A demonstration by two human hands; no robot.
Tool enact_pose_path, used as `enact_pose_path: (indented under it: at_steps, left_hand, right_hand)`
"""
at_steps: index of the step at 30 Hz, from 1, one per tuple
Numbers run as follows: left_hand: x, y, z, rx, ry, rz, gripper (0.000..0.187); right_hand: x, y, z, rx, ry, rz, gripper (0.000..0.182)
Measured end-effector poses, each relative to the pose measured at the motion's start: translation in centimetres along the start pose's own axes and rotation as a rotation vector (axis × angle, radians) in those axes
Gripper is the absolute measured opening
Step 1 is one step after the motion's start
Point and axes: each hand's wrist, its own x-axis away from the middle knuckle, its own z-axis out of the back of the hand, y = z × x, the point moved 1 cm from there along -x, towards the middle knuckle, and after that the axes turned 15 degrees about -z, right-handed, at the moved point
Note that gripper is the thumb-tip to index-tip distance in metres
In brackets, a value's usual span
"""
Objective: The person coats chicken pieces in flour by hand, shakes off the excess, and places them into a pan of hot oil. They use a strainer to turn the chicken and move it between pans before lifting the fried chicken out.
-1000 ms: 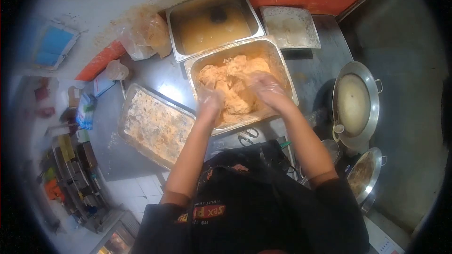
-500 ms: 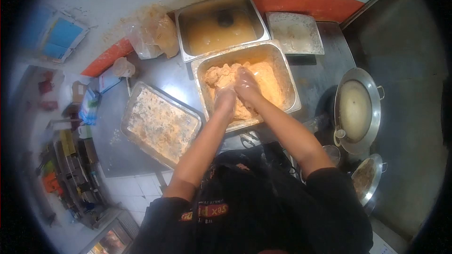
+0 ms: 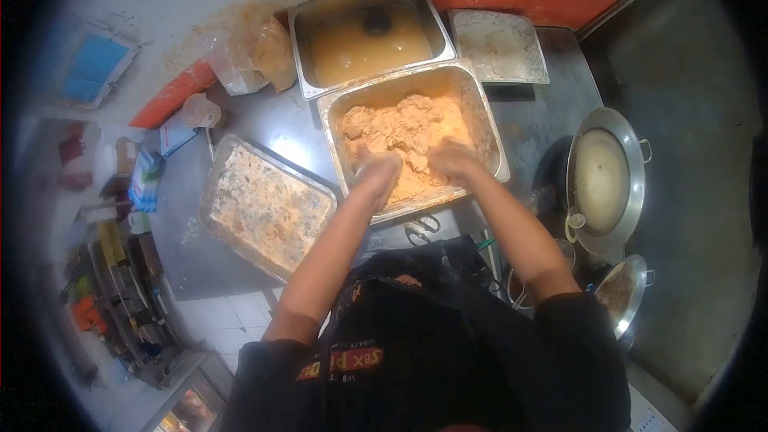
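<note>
A deep metal pan (image 3: 494, 132) holds orange-tinted flour (image 3: 456, 116) with lumpy coated pieces (image 3: 404, 124) heaped toward its far side. My left hand (image 3: 378, 170) is in the near left part of the pan, its fingers down at the flour and partly hidden. Across from it, my right hand (image 3: 454, 162) touches the flour at the near right, blurred by motion. The coated pieces lie just beyond both hands. Neither hand's fingers show clearly enough to tell what they hold.
Behind stands a pan of cloudy liquid (image 3: 368, 44); right of it, a pale tray (image 3: 500, 48). A floury tray (image 3: 268, 204) lies left. Scissors (image 3: 422, 229) rest near the front edge. Large round pans (image 3: 606, 172) stand right. Plastic bags (image 3: 236, 60) sit at back left.
My hands have moved apart and toward the near side of the pan, uncovering the coated pieces. The view has shifted slightly, and the scissors show more fully.
</note>
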Motion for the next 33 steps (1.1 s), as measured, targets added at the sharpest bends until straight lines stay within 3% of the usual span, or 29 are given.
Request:
enact_pose_path:
  at_steps: [1, 3, 4, 7, 10, 12, 14, 16, 18, 19, 20, 21, 22, 23, 25, 26, 27, 28, 30, 31, 32, 33]
  left_hand:
    - [-0.8, -1.3, -0.2, 0.001, 0.005, -0.005, 0.051]
    - [-2.0, -4.2, -0.9, 0.405, -0.234, -0.040, 0.068]
    - [-1.3, -3.9, -1.1, 0.403, -0.237, -0.042, 0.068]
    - [-0.2, -1.4, -1.3, 0.501, -0.260, -0.186, 0.063]
    - [1.8, 1.4, 0.0, 0.613, -0.258, -0.026, 0.055]
    - [4.3, 4.9, 0.8, 0.431, -0.155, -0.044, 0.015]
    - [2.8, 2.4, 1.2, 0.275, -0.149, -0.103, 0.016]
    - [2.9, 1.5, 1.3, 0.515, -0.088, -0.041, 0.020]
    - [2.4, 1.0, 0.4, 0.552, -0.046, -0.046, 0.022]
    - [1.9, 1.0, -0.2, 0.597, -0.004, -0.053, 0.024]
    - [1.4, 1.0, -0.8, 0.600, 0.001, -0.061, 0.024]
    - [0.8, 0.8, -1.1, 0.349, 0.023, -0.114, 0.025]
    - [-0.1, 0.0, -1.4, 0.098, 0.046, -0.166, 0.026]
    - [-1.3, -1.8, -2.0, 0.098, 0.051, -0.171, 0.026]
    - [-3.3, -4.5, -2.6, -0.290, 0.369, -0.430, 0.026]
    - [-3.4, -4.5, -2.3, -0.291, 0.367, -0.434, 0.026]
    - [-1.9, -1.6, -1.4, 0.100, 0.274, -0.274, 0.026]
    - [-0.9, 0.3, -1.0, 0.485, 0.174, -0.106, 0.027]
    - [-0.5, 1.0, -0.9, 0.504, 0.172, -0.162, 0.026]
    - [-0.2, 1.2, -0.7, 0.518, 0.169, -0.210, 0.026]
    - [-0.3, 1.4, -0.4, 0.514, 0.168, -0.208, 0.026]
    - [0.1, 2.3, 0.0, 0.144, 0.078, -0.185, 0.028]
  right_hand:
    - [-1.8, 0.4, -1.3, 0.001, 0.002, 0.007, 0.026]
    - [-5.7, 1.6, -4.7, -0.600, -0.348, -0.145, 0.019]
    - [-4.0, 0.2, -4.1, -0.603, -0.346, -0.145, 0.019]
    - [1.3, -4.2, -1.5, -1.064, -0.280, -0.074, 0.020]
    - [1.4, -4.6, 1.2, -0.895, -0.185, -0.058, 0.024]
    - [2.1, -4.1, 2.1, -0.816, -0.145, -0.059, 0.030]
    - [2.8, -3.9, 4.3, -0.881, 0.042, 0.182, 0.032]
    - [2.4, -4.3, 5.8, -0.824, 0.133, 0.127, 0.030]
    - [0.3, -3.8, 6.2, -0.280, 0.326, 0.113, 0.027]
    - [-2.9, -3.2, 4.7, -0.280, 0.329, 0.119, 0.027]
    - [-7.4, -2.5, 2.3, -0.229, 0.424, 0.258, 0.027]
    - [-9.6, -2.4, 0.9, -0.177, 0.515, 0.397, 0.027]
    - [-9.3, -3.2, 1.1, -0.176, 0.516, 0.407, 0.027]
    - [-9.0, -3.8, 1.2, -0.028, 0.521, 0.362, 0.027]
    - [-8.0, -4.3, 1.6, 0.116, 0.526, 0.313, 0.027]
    - [-7.7, -4.1, 1.6, -0.330, 0.239, 0.242, 0.027]
    - [-7.1, -3.9, 1.7, -0.762, -0.063, 0.161, 0.026]
    - [-5.8, -4.2, 1.7, -0.761, -0.061, 0.163, 0.026]
    - [-3.2, -5.3, 1.5, -0.968, -0.136, 0.154, 0.025]
    - [-3.3, -4.8, 1.4, -0.773, -0.030, 0.204, 0.025]
    - [-3.6, -4.3, 1.3, -0.777, -0.032, 0.201, 0.025]
    - [-3.8, -3.6, 1.0, -0.604, 0.035, 0.274, 0.021]
